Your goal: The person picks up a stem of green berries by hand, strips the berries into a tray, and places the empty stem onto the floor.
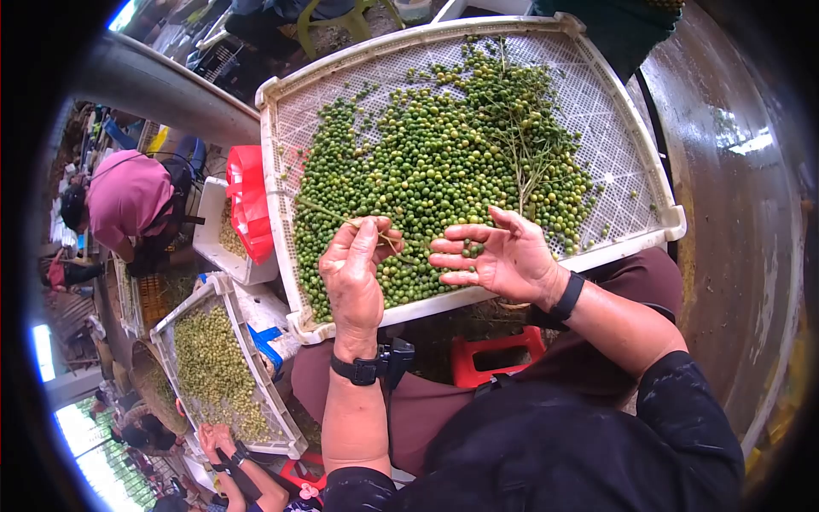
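Note:
Small round green berries, some yellowish, lie heaped in a white mesh tray that reaches over my lap. My left hand is closed, pinching a thin green stem over the near left part of the heap. Beside it, my right hand is open with the palm turned up and the fingers stretched out. A few green berries show at its fingers; whether they rest on them or lie behind is hard to tell. Beyond the right hand, a bunch of bare stems lies on the berries.
To the left stands another mesh tray of paler berries, with a co-worker's hands at its near end. A red bag hangs by my tray's left side. A person in a pink top bends farther off. Below is a red stool.

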Tool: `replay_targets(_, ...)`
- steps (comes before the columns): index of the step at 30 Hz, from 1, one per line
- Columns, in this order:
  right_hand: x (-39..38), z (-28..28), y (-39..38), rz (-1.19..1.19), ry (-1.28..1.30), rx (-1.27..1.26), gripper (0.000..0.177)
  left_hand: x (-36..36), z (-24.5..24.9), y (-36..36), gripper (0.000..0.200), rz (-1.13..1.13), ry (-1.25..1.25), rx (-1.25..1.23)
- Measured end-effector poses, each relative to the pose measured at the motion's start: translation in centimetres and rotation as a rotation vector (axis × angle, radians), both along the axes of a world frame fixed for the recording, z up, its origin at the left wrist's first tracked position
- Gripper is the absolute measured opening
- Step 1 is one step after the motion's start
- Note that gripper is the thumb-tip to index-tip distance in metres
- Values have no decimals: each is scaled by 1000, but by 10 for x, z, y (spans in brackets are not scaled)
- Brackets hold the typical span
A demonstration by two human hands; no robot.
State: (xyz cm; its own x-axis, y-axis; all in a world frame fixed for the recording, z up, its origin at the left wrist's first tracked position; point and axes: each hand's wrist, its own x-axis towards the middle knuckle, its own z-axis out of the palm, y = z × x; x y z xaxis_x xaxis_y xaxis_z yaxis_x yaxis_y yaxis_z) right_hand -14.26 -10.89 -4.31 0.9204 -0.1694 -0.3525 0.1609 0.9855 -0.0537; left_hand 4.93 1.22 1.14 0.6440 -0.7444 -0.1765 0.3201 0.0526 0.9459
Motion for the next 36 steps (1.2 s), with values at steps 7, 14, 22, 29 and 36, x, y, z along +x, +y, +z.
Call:
replay_targets(7,1,0,3,89,-21,-24,80,-27,16,-1,21,-367,-267,217)
replay_targets(14,-2,-8,5,103,-67,-22,88,-51,2,-7,23,-460,-775,226)
replay_targets(22,0,0,7,133,-33,-115,90,-47,-25,-8,22,-376,-781,197)
replay_targets(29,1,8,6,158,28,-186,90,-42,-13,-6,18,-410,-941,289)
replay_targets(36,4,15,11,146,107,-293,81,-42,-17,-6,12,-374,-876,296)
